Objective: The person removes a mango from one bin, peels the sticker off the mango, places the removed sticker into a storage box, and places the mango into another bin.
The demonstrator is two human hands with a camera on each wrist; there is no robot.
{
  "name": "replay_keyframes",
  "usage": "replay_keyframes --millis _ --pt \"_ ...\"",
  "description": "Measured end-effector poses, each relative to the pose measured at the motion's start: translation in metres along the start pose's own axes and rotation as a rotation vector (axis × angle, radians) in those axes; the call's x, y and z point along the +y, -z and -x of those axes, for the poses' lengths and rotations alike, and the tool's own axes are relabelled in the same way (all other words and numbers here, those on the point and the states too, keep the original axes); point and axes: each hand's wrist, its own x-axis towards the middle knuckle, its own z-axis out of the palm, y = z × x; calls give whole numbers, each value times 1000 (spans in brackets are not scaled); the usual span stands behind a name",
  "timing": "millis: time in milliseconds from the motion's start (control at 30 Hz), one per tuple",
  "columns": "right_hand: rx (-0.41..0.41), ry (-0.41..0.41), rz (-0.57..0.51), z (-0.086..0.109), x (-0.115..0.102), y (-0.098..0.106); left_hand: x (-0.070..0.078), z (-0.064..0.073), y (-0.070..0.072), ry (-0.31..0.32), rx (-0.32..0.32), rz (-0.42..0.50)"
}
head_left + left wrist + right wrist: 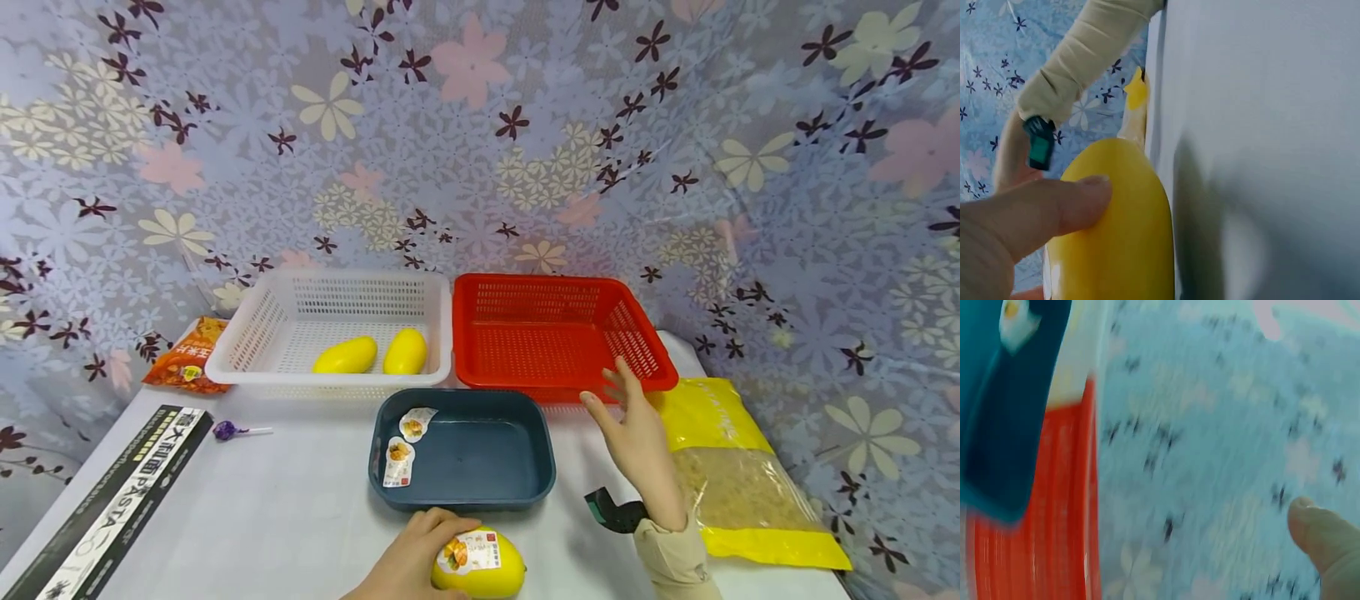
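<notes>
My left hand [412, 557] grips a yellow mango [504, 581] near the front edge of the table. A white label with a food picture covers part of the fruit. In the left wrist view the thumb presses on the mango's smooth side [1132, 231]. My right hand [639, 437] is raised with spread fingers at the front right corner of the red basket [525, 354], holding nothing. Just beyond the mango stands a dark blue tray [461, 454] with two stickers lying on its left side. In the white basket [262, 367] rest two more yellow mangoes [405, 352].
To the left lie a black pasta box [112, 500], a purple lollipop [225, 430] and an orange snack bag [191, 354]. A yellow bag of flakes [738, 475] lies beside the right forearm. Behind the baskets hangs a flowered curtain [480, 167].
</notes>
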Motion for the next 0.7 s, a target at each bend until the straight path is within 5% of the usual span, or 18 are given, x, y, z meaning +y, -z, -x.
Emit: replay_keyframes --millis 167,300,500,700 --pt "-29 272 -105 25 -14 -22 -2 2 0 40 15 -6" --pt "-194 409 -254 51 -20 -42 -5 4 -2 -1 53 -35" --pt "-455 465 -506 84 -21 -67 -14 6 -7 -130 150 -113" --pt "-578 500 -622 101 -9 -89 -19 8 -11 -261 304 -267"
